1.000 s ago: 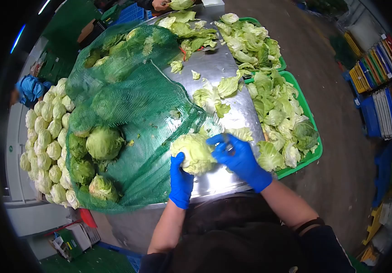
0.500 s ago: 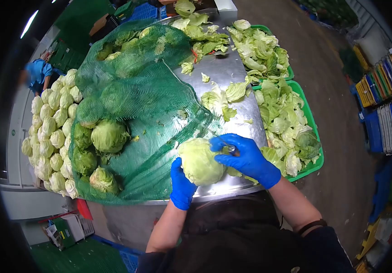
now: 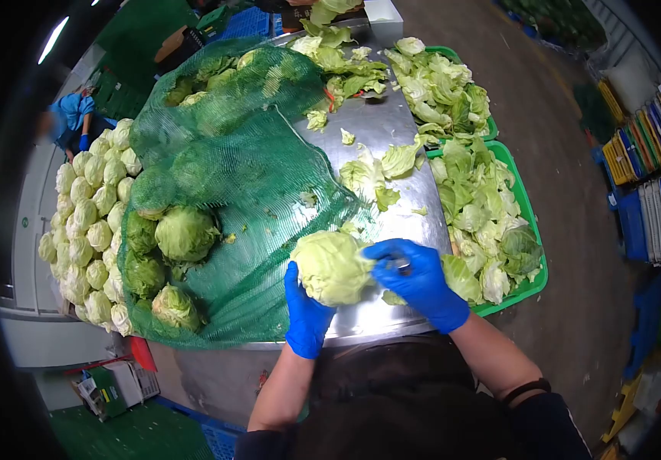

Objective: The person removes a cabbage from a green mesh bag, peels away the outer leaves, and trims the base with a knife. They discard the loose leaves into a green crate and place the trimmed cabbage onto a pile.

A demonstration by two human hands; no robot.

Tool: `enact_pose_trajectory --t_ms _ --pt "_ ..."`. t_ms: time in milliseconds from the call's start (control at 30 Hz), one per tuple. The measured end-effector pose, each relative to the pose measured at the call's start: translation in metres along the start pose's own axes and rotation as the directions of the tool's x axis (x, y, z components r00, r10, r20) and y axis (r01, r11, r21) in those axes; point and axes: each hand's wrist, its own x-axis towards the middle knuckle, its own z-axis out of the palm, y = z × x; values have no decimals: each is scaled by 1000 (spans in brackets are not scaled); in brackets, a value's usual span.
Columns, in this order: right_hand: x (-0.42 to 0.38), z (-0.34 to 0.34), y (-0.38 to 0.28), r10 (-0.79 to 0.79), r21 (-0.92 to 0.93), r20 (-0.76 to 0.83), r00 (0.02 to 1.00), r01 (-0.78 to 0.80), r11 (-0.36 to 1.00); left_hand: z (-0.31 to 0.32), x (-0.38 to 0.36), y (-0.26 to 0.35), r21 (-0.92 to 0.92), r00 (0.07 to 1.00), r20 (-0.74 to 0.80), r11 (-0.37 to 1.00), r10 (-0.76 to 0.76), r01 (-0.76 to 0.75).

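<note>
Lowered slightly, my right hand curls its fingers around a metal tool beside the round, pale-green cabbage, cupped in my left hand, fingers partly hidden.

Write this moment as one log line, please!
left hand: holding cabbage | right hand: at its side, metal tool in fingers | net: on table

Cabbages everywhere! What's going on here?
A gloved person holds a cabbage in the left hand over the table. The right hand, with what looks like a metal tool, is at its side. More cabbages lie in and around a green net, pale ones are piled beyond, and loose leaves fill two green crates.
</note>
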Motion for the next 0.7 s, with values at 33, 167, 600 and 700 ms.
enact_pose_trajectory --t_ms 33,167,600,700 --pt "0 -13 8 -64 40 -51 997 66 997 4 -2 -1 0 1000 2 1000 10 -10" --pt "0 -76 25 67 129 -450 891 -9 992 5 -15 -4 869 885 300 280 357 -408" --pt "35 32 4 133 -84 84 988 -126 988 -30 -22 29 -188 968 248 977 -51 100" --pt "49 36 15 204 163 -289 936 -162 973 -61 -19 41 -161 968 251 987 23 18"
